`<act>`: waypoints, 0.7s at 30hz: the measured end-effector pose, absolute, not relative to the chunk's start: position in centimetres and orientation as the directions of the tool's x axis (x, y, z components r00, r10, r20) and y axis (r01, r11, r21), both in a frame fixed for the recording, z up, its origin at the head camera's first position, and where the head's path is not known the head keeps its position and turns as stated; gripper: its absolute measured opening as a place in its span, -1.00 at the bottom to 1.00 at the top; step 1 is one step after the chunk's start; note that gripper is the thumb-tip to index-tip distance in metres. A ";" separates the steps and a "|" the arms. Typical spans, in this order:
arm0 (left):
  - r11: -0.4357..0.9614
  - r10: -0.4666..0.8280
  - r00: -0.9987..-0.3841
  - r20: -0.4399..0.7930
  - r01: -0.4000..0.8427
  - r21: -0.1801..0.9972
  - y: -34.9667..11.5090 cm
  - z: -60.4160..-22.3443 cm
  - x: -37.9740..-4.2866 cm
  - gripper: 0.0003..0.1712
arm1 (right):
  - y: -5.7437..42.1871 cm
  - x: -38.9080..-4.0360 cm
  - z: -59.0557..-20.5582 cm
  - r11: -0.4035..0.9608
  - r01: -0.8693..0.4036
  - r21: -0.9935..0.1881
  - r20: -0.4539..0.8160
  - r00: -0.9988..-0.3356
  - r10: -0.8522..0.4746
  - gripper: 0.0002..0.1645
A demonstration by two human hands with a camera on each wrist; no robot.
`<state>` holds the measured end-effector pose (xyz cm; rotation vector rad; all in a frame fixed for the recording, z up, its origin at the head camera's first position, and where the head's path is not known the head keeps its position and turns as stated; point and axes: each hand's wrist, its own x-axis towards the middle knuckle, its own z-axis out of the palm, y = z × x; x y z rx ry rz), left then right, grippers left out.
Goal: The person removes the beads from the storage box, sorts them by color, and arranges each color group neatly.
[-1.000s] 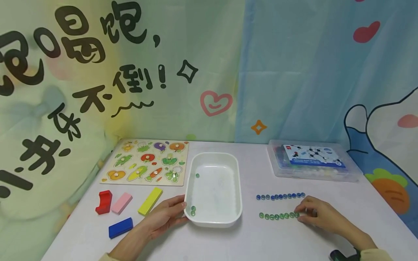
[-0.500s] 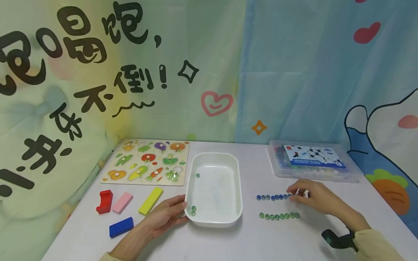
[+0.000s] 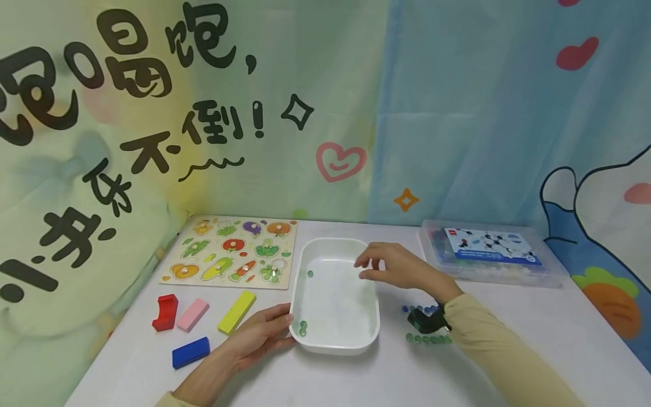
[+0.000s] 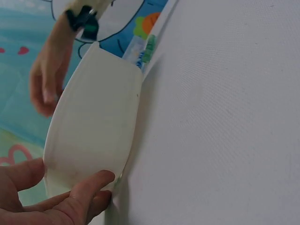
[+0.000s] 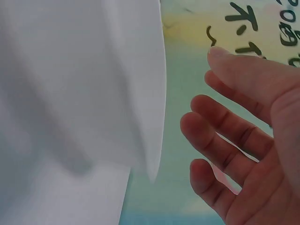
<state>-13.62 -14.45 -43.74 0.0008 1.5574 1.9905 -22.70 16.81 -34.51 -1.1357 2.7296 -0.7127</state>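
Observation:
My left hand (image 3: 264,333) grips the left wall of a white plastic tray (image 3: 335,346); in the left wrist view the thumb lies at the rim and the fingers on the outer wall. Inside the tray, a green glass bead (image 3: 310,273) lies toward the upper left, and two more green beads (image 3: 303,328) lie at the lower left. Over the tray's right rim hovers my right hand (image 3: 394,264), its fingers loosely bent; the right wrist view shows nothing between them. Rows of blue beads (image 3: 413,308) and green beads (image 3: 424,340) are partly hidden by the right wrist and sleeve.
A wooden vegetable puzzle board (image 3: 229,251) lies at the back left. In front of it are a red block (image 3: 165,312), a pink block (image 3: 193,315), a yellow block (image 3: 237,312) and a blue block (image 3: 190,353). A clear plastic case (image 3: 493,254) stands at the back right.
My right hand has gone from the end of the green row to the blue row, then left and away over the tray. The left hand keeps its hold, and the beads in the tray look unchanged.

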 end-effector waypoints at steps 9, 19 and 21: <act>-0.131 0.450 -0.820 -0.355 -0.453 0.882 -14.4 -43.5 -13.5 -0.27 | 9.3 -27.1 -37.1 0.661 -0.579 -0.477 -0.042 -0.736 -0.676 -0.70; -0.158 0.469 -0.825 -0.316 -0.430 0.889 -14.5 -43.7 -13.4 -0.25 | 6.0 -28.6 -40.3 0.755 -0.462 -0.465 -0.189 -0.782 -0.594 -0.73; -0.162 0.473 -0.827 -0.304 -0.421 0.893 -14.5 -43.9 -13.4 -0.25 | 5.6 -28.6 -40.7 0.774 -0.441 -0.455 -0.206 -0.793 -0.573 -0.75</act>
